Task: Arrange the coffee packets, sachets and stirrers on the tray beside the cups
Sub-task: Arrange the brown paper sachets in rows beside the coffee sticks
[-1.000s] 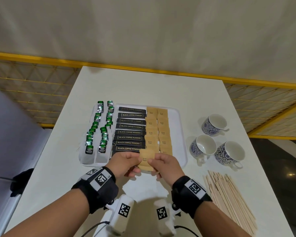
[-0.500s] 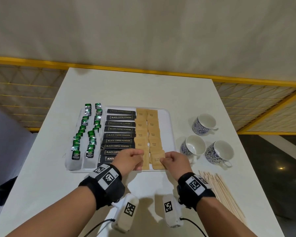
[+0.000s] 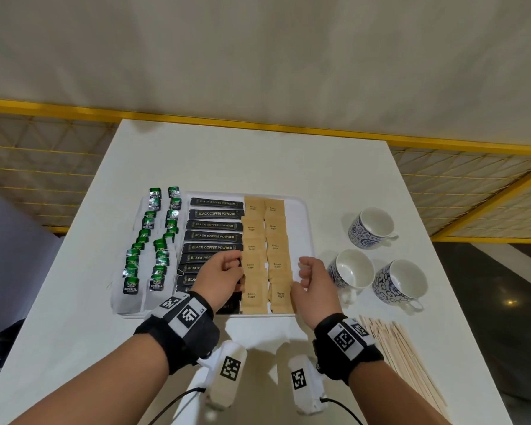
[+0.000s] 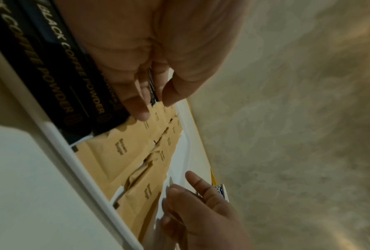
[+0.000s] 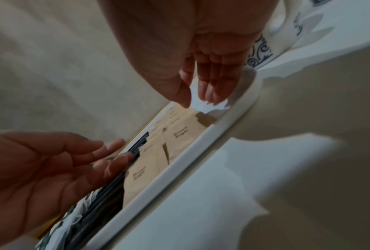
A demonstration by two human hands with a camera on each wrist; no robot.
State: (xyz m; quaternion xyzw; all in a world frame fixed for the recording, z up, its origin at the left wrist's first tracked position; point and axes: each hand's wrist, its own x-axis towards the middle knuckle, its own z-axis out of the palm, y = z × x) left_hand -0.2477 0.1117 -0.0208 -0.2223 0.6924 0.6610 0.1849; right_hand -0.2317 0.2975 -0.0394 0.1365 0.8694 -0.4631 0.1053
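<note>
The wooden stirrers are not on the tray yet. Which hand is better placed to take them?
Probably the right hand: it holds nothing, and the stirrers lie on its side, below the cups.

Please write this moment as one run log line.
left hand: empty, over black coffee packets | right hand: empty, over tray right edge | brown sugar sachets: two columns | stirrers: on table

Tea bags [image 3: 147,250] laid at the tray's [image 3: 304,222] left, coffee packets [image 3: 216,225] in the middle, sugar sachets [image 3: 264,253] at right, three cups [image 3: 377,256] set right of the tray, stirrers [image 3: 402,357] placed nearer, before the cups
</note>
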